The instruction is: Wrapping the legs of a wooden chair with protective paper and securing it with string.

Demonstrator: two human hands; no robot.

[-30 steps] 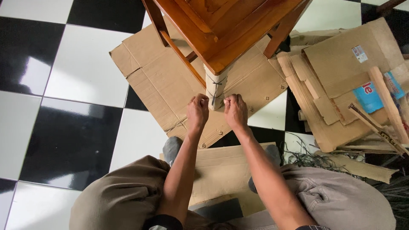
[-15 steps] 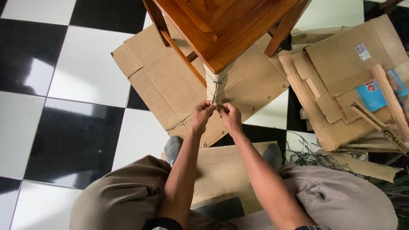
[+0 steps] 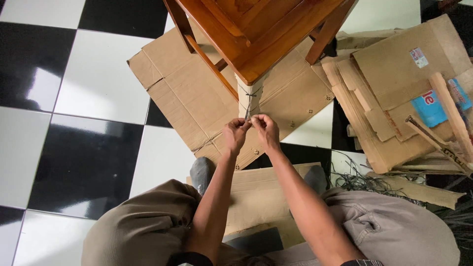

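A second ago my hands lay flat against the cardboard-wrapped chair leg (image 3: 250, 96); now both have dropped just below the wrap and come together. My left hand (image 3: 235, 135) and right hand (image 3: 266, 130) each pinch an end of the thin dark string (image 3: 248, 109), grip narrow, fingertips nearly touching. The string runs up from my grip around the wrap, so the binding looks at its knotting stage.

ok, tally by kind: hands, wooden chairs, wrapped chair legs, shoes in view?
hands: 2, left hand and right hand, both pinching the dark cord
wooden chair: 1
cardboard-wrapped leg: 1
grey shoes: 2
total: 6
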